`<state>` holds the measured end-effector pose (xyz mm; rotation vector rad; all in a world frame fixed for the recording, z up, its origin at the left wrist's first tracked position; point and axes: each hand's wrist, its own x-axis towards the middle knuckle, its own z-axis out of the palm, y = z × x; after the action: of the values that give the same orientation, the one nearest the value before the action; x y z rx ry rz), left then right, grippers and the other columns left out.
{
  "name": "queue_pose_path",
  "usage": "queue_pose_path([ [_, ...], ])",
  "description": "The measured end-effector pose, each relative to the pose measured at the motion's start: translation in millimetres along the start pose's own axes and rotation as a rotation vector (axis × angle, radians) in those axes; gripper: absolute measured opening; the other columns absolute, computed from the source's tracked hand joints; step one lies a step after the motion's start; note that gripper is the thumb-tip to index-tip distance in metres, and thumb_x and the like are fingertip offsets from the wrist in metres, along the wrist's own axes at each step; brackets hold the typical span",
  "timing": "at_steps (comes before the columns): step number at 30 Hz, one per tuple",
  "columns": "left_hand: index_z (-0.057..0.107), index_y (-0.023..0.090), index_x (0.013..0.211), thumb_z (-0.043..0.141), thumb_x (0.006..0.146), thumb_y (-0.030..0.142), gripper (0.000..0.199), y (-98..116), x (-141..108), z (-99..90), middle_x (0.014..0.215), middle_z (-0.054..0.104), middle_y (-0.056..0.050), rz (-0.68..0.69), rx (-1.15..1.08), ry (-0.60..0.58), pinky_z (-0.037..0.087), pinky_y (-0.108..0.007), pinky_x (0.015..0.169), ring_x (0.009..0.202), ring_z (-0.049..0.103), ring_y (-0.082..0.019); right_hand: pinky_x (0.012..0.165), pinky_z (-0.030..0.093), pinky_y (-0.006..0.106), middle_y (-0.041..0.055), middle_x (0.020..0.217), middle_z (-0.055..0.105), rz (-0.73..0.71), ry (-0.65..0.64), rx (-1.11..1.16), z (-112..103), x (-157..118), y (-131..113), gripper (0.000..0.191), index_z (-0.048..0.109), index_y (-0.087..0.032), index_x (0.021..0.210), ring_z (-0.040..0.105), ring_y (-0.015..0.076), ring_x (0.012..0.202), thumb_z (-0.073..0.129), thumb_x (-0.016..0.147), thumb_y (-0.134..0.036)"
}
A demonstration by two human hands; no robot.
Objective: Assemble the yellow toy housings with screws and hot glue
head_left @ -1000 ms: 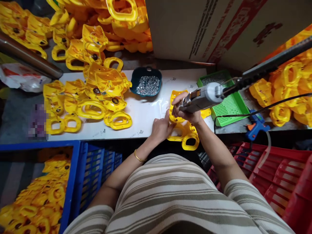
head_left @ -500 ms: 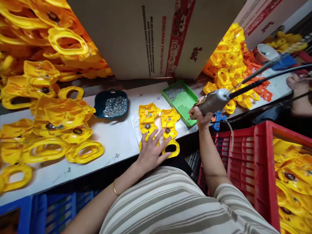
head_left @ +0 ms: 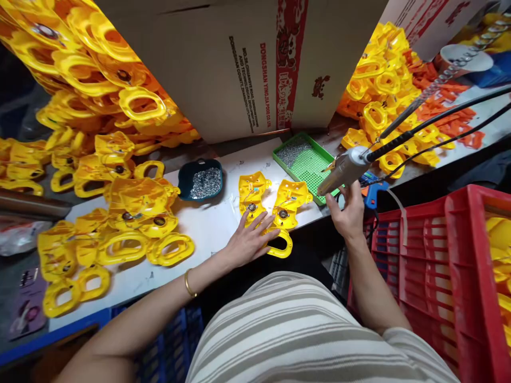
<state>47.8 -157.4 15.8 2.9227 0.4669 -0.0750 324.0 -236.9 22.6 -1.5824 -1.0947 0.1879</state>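
Note:
Two yellow plastic shells lie side by side on the white work surface: the left shell (head_left: 252, 186) and the right shell (head_left: 293, 194), each with wires and a small round metal part inside. My left hand (head_left: 251, 239) rests flat with fingers spread over their lower ends, hiding part of the left one. A yellow ring-shaped handle (head_left: 288, 247) shows beside its fingertips. Just below a grey electric screwdriver (head_left: 345, 167), which hangs from a coiled spring and a cable, my right hand (head_left: 349, 215) has its thumb and fingers apart and appears free of the tool.
Screws lie in a green perforated tray (head_left: 309, 169) and a dark scoop-shaped tray (head_left: 202, 181). Yellow parts are piled at left (head_left: 139, 197) and right (head_left: 377, 80). A cardboard box (head_left: 239, 58) stands behind. A red crate (head_left: 423, 266) and a blue-orange glue gun (head_left: 373, 192) are at my right.
My right hand has opened and dropped away from the screwdriver it was gripping. The right shell has shifted slightly away from the left one. My left hand stays spread on the shells; the view has turned a little.

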Motion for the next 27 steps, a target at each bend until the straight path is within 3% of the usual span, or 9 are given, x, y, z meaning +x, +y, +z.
queue_pose_path([
  [4,0.052,0.031,0.137,0.055,0.090,0.025,0.047,-22.9,-5.2,-13.7,0.150,0.043,-0.008,0.058,0.002,-0.038,0.012,-0.057,0.118,0.143,0.033,-0.027,0.095,0.053,0.049,0.0102,0.125,0.056,-0.119,0.254,-0.040,-10.0,-39.4,-11.7,0.054,0.051,-0.026,0.130,0.057,0.0273,0.119,0.064,0.077,-0.029],
  [7,0.047,0.032,0.140,0.052,0.086,0.014,0.057,-46.0,-15.0,-23.5,0.151,0.041,-0.006,0.073,0.024,-0.146,0.014,-0.051,0.119,0.145,0.029,-0.022,0.071,0.059,0.043,0.0051,0.095,0.062,-0.110,0.530,-0.019,-27.9,-53.3,-2.3,0.028,0.062,-0.024,0.103,0.066,0.0222,0.083,0.063,0.076,-0.031],
  [10,0.049,0.035,0.138,0.042,0.085,0.006,0.061,-70.1,-31.4,-27.6,0.151,0.041,-0.003,0.042,0.080,-0.171,0.017,-0.048,0.118,0.143,0.033,-0.020,0.053,0.053,0.033,0.0008,0.077,0.057,0.025,0.718,-0.066,-52.8,-48.3,21.2,0.018,0.058,-0.022,0.094,0.058,0.0152,0.060,0.055,0.081,-0.034],
  [12,0.052,0.035,0.136,0.039,0.080,0.002,0.066,-84.0,-42.4,-25.4,0.150,0.042,-0.002,0.031,0.110,-0.115,0.020,-0.048,0.117,0.141,0.037,-0.021,0.056,0.053,0.031,0.0021,0.080,0.057,0.178,0.704,-0.156,-69.1,-37.9,41.8,0.024,0.056,-0.020,0.098,0.057,0.0146,0.064,0.048,0.082,-0.035],
  [15,0.056,0.036,0.133,0.042,0.078,0.008,0.063,-92.4,-50.5,-18.2,0.145,0.050,-0.003,0.029,0.130,0.015,0.029,-0.049,0.112,0.134,0.046,-0.025,0.077,0.054,0.037,0.0092,0.094,0.062,0.384,0.542,-0.292,-85.3,-20.0,75.3,0.033,0.058,-0.016,0.098,0.061,0.0179,0.081,0.051,0.076,-0.040],
  [18,0.053,0.035,0.135,0.048,0.085,0.024,0.051,-75.4,-45.6,-11.7,0.142,0.052,-0.008,-0.035,0.126,0.206,0.035,-0.050,0.106,0.129,0.050,-0.029,0.085,0.051,0.039,0.0122,0.098,0.063,0.466,0.443,-0.328,-86.8,-7.1,102.5,0.042,0.061,-0.014,0.096,0.060,0.0189,0.082,0.059,0.071,-0.048],
  [20,0.045,0.033,0.141,0.054,0.087,0.036,0.056,-55.3,-36.9,-6.5,0.146,0.047,-0.011,-0.089,0.112,0.294,0.034,-0.051,0.106,0.131,0.046,-0.032,0.087,0.049,0.041,0.0123,0.098,0.064,0.523,0.401,-0.336,-82.3,-2.9,113.8,0.049,0.061,-0.014,0.098,0.059,0.0205,0.084,0.065,0.066,-0.052],
  [23,0.031,0.028,0.150,0.059,0.085,0.047,0.073,-31.7,-22.8,6.4,0.149,0.042,-0.016,-0.139,0.113,0.325,0.028,-0.056,0.107,0.134,0.042,-0.036,0.086,0.048,0.042,0.0080,0.084,0.066,0.606,0.356,-0.306,-75.9,-1.8,122.8,0.052,0.061,-0.015,0.097,0.060,0.0216,0.079,0.072,0.060,-0.051],
  [27,0.022,0.025,0.153,0.053,0.090,0.044,0.072,-26.1,-15.4,26.6,0.145,0.046,-0.017,-0.208,0.124,0.318,0.025,-0.056,0.107,0.132,0.043,-0.036,0.076,0.050,0.035,0.0037,0.075,0.064,0.617,0.369,-0.201,-72.8,-5.5,126.1,0.050,0.058,-0.015,0.094,0.059,0.0177,0.071,0.069,0.062,-0.052],
])
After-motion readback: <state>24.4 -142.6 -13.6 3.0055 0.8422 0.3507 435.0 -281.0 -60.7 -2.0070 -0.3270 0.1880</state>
